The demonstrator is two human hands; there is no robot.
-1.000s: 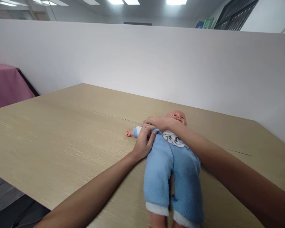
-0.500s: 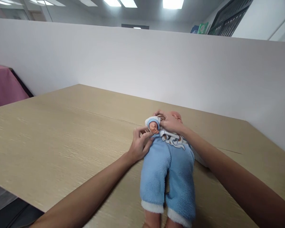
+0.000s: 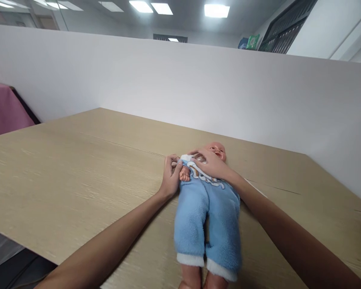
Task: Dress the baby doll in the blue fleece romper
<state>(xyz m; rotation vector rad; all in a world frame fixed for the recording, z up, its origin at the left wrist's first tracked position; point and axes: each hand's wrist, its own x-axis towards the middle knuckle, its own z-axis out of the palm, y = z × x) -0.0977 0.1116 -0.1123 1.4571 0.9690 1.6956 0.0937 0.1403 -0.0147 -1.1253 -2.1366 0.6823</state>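
Observation:
A baby doll point(image 3: 218, 150) lies on its back on the table, head away from me. It wears a fuzzy light-blue outfit point(image 3: 192, 216) with white cuffs and a cartoon print on the chest. At the doll's arm on the left, my left hand point(image 3: 171, 172) is closed on the blue-and-white sleeve point(image 3: 185, 158), just above the doll's small hand point(image 3: 184, 174). My right hand point(image 3: 212, 163) reaches over the chest, its fingers and thumb closed on the upper part of that same sleeve. The right hand and forearm cover part of the chest and the doll's other arm.
The wood-grain table point(image 3: 78, 180) extends to the left and right of the doll, with thin seams across it. A white partition point(image 3: 168, 80) stands along its far side. Pink cloth point(image 3: 9, 108) is at the far left, beyond the table edge.
The doll's arm has come down to its side, its hand now lower and turned. My left hand has moved up onto the sleeve; my right hand has shifted slightly down, uncovering the face.

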